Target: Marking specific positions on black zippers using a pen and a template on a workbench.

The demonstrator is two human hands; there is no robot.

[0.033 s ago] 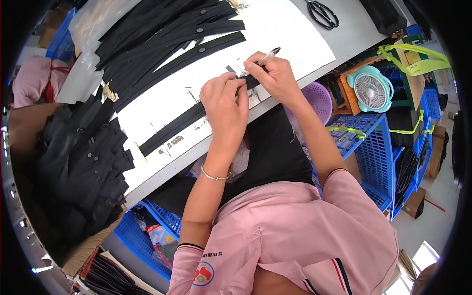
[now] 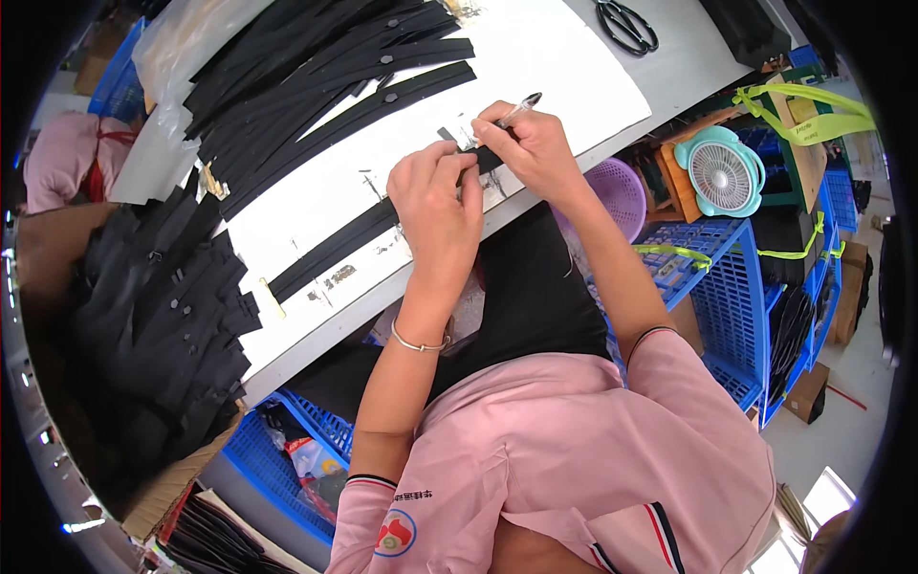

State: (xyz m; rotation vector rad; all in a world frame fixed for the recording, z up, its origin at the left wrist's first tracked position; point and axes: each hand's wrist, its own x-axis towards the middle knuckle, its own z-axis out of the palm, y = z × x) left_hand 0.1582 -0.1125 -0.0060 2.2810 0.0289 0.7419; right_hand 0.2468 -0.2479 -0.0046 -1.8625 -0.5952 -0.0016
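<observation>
A long black strip [image 2: 330, 251] lies slantwise on the white table [image 2: 574, 67]. My left hand [image 2: 435, 196] rests on the strip's right end, its fingers pinched down on it. Just to the right, my right hand [image 2: 535, 148] holds a clear pen [image 2: 519, 109] with its tip down at the same end of the strip. The part of the strip under both hands is hidden.
More black strips [image 2: 325, 77] are stacked at the table's far side, and a heap of black pieces [image 2: 163, 316] sits at the left. Black scissors [image 2: 626, 24] lie far right. Beside the table are a teal fan [image 2: 722, 174], a purple basket [image 2: 623, 191] and blue crates [image 2: 732, 287].
</observation>
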